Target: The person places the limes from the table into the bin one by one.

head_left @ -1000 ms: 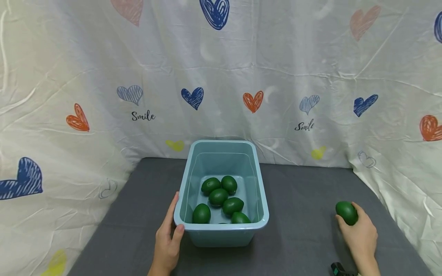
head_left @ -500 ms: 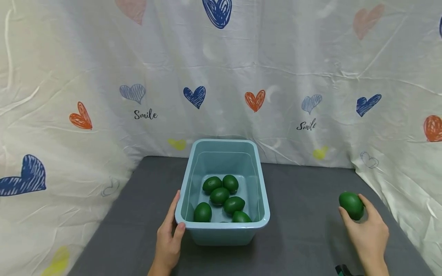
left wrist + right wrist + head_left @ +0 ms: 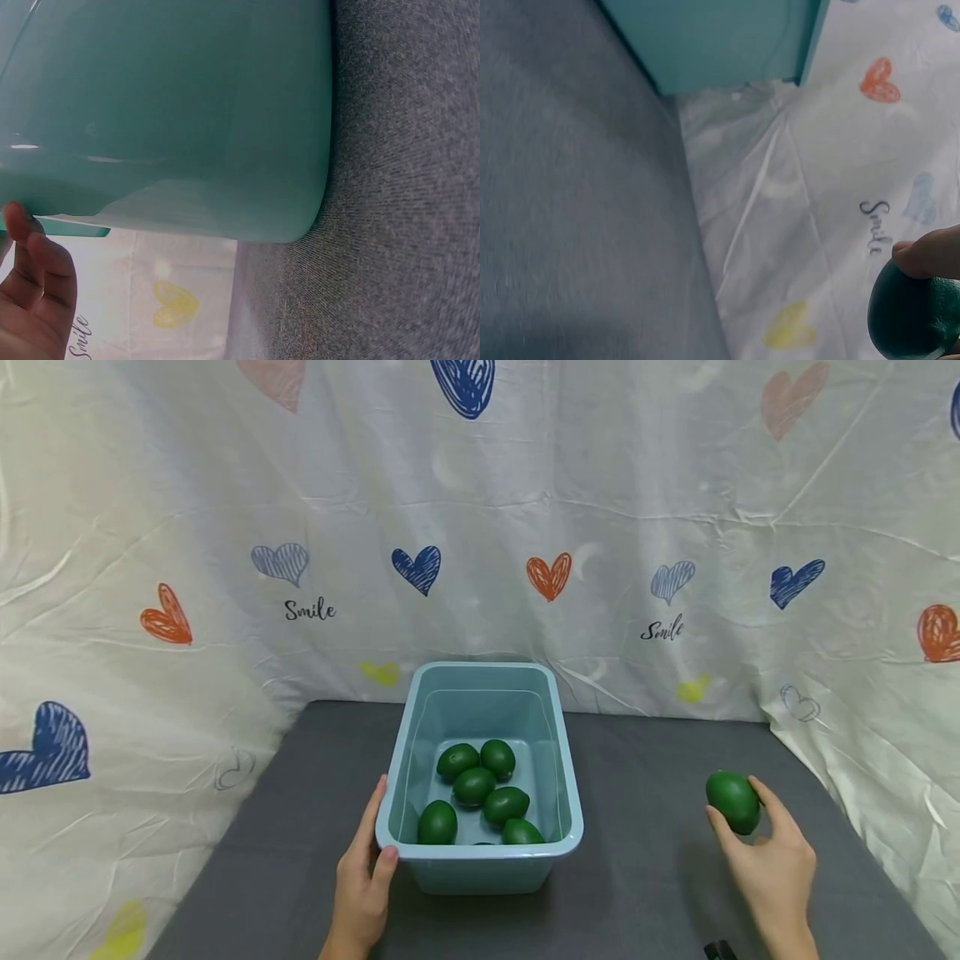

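Observation:
A dark green avocado [image 3: 732, 802] is pinched between the thumb and fingers of my right hand [image 3: 776, 860], over the right part of the table. In the right wrist view, a fingertip presses on that avocado [image 3: 911, 315] at the lower right. My left hand [image 3: 360, 877] grips the near left corner of a light blue plastic bin [image 3: 491, 872], fingers along the left side and thumb at the front. Several avocados [image 3: 474, 787] lie on the bin's floor; its front wall partly hides the nearest ones. The left wrist view shows curled fingers [image 3: 52, 262] at the bin's rim.
A dark grey cloth [image 3: 637, 777] covers the table. Behind and at both sides hangs a white curtain [image 3: 480, 510] with printed hearts; the bin's far end stands close to it. A small black object [image 3: 720, 950] shows by the right wrist at the bottom edge.
My right hand has raised the avocado from near the tabletop, first drifting slightly right and then left towards the bin. My left hand and the bin have stayed in place.

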Tool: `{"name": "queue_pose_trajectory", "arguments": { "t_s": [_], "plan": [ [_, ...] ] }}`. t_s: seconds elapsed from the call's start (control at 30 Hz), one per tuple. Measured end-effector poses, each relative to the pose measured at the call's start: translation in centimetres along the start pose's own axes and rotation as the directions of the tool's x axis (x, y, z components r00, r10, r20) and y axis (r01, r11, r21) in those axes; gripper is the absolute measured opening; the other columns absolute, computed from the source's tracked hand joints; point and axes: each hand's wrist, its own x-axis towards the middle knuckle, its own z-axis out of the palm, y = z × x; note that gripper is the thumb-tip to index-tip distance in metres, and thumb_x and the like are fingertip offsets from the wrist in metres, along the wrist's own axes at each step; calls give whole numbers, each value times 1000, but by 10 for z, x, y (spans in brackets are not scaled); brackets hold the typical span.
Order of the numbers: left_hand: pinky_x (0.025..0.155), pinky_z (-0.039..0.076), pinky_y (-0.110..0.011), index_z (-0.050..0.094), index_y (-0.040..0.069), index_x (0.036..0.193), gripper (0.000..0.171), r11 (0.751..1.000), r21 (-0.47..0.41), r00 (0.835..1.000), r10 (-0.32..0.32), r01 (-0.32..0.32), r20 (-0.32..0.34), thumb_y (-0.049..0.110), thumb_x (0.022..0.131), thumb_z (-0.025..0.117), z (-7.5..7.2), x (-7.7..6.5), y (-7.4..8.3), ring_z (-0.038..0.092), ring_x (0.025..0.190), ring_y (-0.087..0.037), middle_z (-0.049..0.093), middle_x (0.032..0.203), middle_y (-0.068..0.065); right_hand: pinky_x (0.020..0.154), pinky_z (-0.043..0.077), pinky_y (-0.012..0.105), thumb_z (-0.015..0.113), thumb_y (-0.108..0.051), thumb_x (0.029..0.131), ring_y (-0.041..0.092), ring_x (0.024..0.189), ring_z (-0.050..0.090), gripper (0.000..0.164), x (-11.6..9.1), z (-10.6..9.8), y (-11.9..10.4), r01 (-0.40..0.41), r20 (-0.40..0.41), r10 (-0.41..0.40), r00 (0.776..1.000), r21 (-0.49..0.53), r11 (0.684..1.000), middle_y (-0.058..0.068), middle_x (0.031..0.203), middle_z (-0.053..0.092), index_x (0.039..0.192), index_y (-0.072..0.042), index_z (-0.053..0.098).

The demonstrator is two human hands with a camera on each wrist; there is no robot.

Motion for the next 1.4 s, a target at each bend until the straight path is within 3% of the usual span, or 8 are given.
{"name": "queue_pose_trajectory", "arguments": {
  "t_s": [0.13, 0.33, 0.5, 0.77, 0.93, 1.07, 1.17, 1.4],
  "plan": [
    [116, 34, -14, 31, 16, 169, 74, 1000, -1, 1000, -5, 5, -1, -6, 102, 51, -1, 0, 0, 39, 153, -9, 37, 170, -16, 63, 32, 3, 96, -18, 76, -16, 47, 47, 68, -3, 5, -9, -10, 5, 9, 1000, 40, 999, 28, 121, 74, 136, -1, 71],
    [115, 34, -13, 30, 17, 169, 73, 1000, -11, 1000, -22, 22, 7, -5, 102, 51, -1, 0, 1, 39, 153, -8, 36, 171, -10, 53, 33, 12, 96, -16, 78, -8, 32, 32, 68, -11, 16, -22, 11, 22, -14, 1000, 100, 995, 27, 121, 74, 138, -3, 69],
    [115, 34, -13, 30, 17, 169, 73, 1000, -3, 1000, -16, 16, 10, -5, 102, 51, -1, 0, 0, 39, 153, -8, 36, 171, -11, 46, 30, 17, 97, -15, 76, -9, 31, 24, 69, -20, 22, -31, 12, 31, -16, 999, 122, 993, 28, 117, 74, 138, -3, 70],
    [115, 35, -14, 31, 18, 169, 73, 1000, -17, 1000, -24, 24, 7, -5, 102, 51, 0, 0, 0, 40, 153, -9, 36, 171, -15, 36, 26, 20, 96, -17, 79, -6, 29, 23, 68, -34, 25, -51, -29, 83, 15, 996, 178, 984, 27, 123, 72, 141, -6, 68],
    [115, 35, -13, 31, 17, 169, 73, 1000, -8, 1000, -30, 30, 1, -5, 102, 51, 0, 0, 1, 41, 152, -8, 37, 171, -10, 34, 24, 20, 96, -18, 79, -7, 29, 22, 68, -40, 28, -61, -34, 89, 16, 996, 207, 978, 23, 105, 74, 141, -8, 69],
    [115, 34, -13, 31, 17, 169, 73, 999, -5, 999, -32, 32, 1, -5, 102, 51, 0, 0, 1, 40, 152, -8, 36, 170, -15, 33, 24, 19, 96, -18, 80, -6, 29, 23, 67, -43, 29, -70, -35, 92, 14, 996, 232, 972, 22, 110, 74, 141, -10, 68],
    [115, 34, -13, 30, 18, 169, 72, 999, -4, 999, -37, 38, 5, -3, 103, 51, 0, 0, 1, 39, 153, -7, 36, 170, -18, 33, 24, 19, 95, -18, 80, -6, 29, 24, 67, -44, 30, -78, -35, 97, 10, 995, 260, 965, 24, 123, 72, 141, -9, 68],
    [114, 35, -13, 30, 18, 169, 72, 999, -8, 999, -38, 38, 10, -4, 103, 51, 0, 1, 1, 39, 153, -8, 35, 170, -17, 33, 24, 18, 96, -18, 79, -8, 31, 23, 68, -46, 34, -92, -45, 96, 17, 995, 300, 953, 19, 118, 73, 141, -11, 69]
  ]
}}
